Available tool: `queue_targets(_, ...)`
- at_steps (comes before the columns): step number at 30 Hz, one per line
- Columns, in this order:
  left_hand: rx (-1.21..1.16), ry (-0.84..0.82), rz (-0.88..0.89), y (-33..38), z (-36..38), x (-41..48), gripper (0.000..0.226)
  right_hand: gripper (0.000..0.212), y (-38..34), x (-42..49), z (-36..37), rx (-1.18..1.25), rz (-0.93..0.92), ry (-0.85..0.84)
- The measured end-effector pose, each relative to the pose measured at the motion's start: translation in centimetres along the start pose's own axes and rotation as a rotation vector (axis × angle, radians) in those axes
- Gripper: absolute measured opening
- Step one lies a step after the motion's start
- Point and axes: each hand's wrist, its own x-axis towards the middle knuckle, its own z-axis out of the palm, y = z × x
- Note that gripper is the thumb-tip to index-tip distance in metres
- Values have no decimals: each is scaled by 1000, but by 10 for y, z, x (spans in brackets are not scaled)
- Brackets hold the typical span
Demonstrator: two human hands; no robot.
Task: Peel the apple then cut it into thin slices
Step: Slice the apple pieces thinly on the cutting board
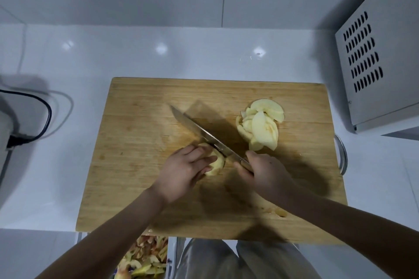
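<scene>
A pale rectangular wooden cutting board (136, 142) lies on the glossy white worktop (68, 165). Near the board's middle sits the remaining chunk of peeled, pale-yellow apple (217, 163). The left hand (186, 172) covers it from the left, its grip closed around the chunk with curled fingers on top and the thumb at the near side.

The right hand (265, 172) has its grip wrapped tight on the handle of a long, silver-bladed kitchen knife (204, 133). The blade runs diagonally away to the upper left, crossing the right end of the apple chunk just beside the left fingertips. Whether the edge has bitten into the flesh I cannot tell.

A loose heap of thin, cream-coloured apple slices (263, 124) lies on the board's far right part, well apart from the chunk. A small yellowish apple scrap (280, 212) rests near the board's front edge, beside the right forearm.

Below the worktop's front edge is a pile of red-and-yellow apple peelings (145, 258). A grey metal appliance with slotted vents (381, 63) stands at the right, and a black power cable (45, 108) loops at the left.
</scene>
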Motion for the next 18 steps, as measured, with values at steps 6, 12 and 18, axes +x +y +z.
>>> queue_targets(6,10,2,9,0,0,1,28,23,2,-23,-20,-35,9,-4)
queue_targets(12,12,7,21,-1,-1,2,28,21,-2,-27,-27,-117,-12,-38)
queue_targets(18,20,6,20,0,0,0,30,22,-2,1,0,-38,9,-35)
